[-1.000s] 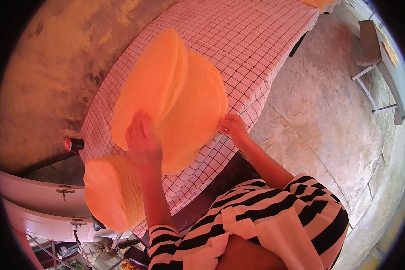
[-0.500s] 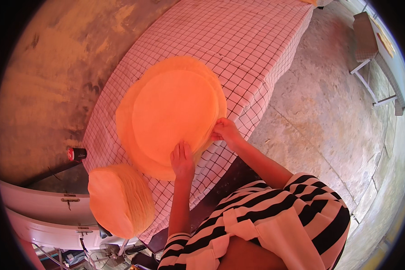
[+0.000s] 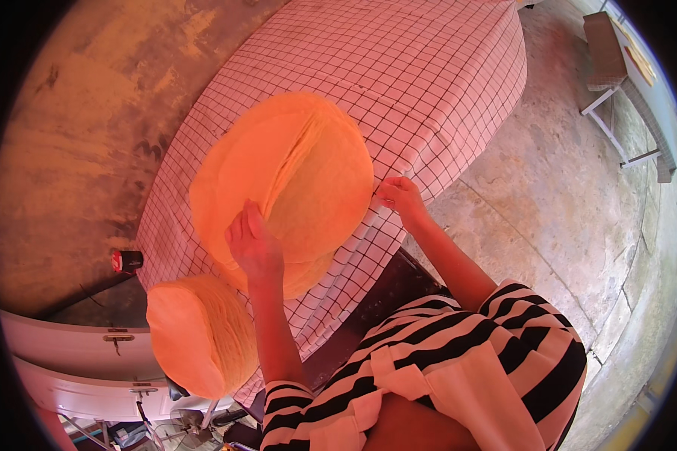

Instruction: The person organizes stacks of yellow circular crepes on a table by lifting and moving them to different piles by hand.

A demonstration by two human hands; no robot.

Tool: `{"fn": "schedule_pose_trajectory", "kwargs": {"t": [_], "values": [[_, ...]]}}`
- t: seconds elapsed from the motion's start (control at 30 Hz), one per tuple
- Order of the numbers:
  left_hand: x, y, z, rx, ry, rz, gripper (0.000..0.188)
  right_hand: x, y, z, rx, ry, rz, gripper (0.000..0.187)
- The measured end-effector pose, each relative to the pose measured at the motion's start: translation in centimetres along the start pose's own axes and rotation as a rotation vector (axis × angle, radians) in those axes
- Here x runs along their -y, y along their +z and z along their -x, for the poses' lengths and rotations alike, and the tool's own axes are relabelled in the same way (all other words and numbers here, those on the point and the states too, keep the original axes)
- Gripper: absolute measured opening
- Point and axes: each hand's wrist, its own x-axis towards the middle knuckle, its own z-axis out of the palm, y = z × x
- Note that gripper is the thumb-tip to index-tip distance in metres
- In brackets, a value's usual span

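Thin, round, orange-tinted sheets (image 3: pixel 323 180) lie in a broad flat stack on the checked tablecloth (image 3: pixel 429 98). The upper sheets (image 3: pixel 241 161) are folded over to the left, and their layered edges run slantwise across the stack. At the near end of this fold is my left hand (image 3: pixel 254 242), its fingers closed on the folded sheets. My right hand (image 3: pixel 402 197) is just right of the stack's rim, above the cloth, with fingers curled into a pinch. Whatever those fingertips hold, if anything, is too small to make out.
A thick pile of similar sheets (image 3: pixel 233 331) leans at the near left corner of the table. Left of the table is a small dark and red cup-like object (image 3: pixel 126 261). White curved panels (image 3: pixel 75 349) stand lower left; another table (image 3: pixel 617 60) is far right.
The upper sheets have gone from lying flat to being folded leftward. My left hand has moved left and up with them; my right hand has drawn away from the rim to the right.
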Motion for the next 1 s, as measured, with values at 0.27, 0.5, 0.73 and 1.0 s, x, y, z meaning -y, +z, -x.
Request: {"fn": "schedule_pose_trajectory", "kwargs": {"t": [0.27,0.5,0.73,1.0], "values": [[-4.9,6.1,6.1,0.112,0.103,0.087,0.032,-0.4,0.6,0.0,0.013,0.099,0.066,0.024],[-7.1,7.3,6.5,0.125,0.109,0.111,0.035,-1.0,1.0,0.0,0.027,0.002,0.003,0.025],[-7.0,7.8,5.9,0.104,0.105,0.058,0.035,1.0,2.7,1.5,0.070,0.152,-0.061,0.021],[-7.5,6.5,6.2,0.135,0.087,0.156,0.044,0.8,2.5,1.6,0.137,0.106,-0.061,0.022]]}}
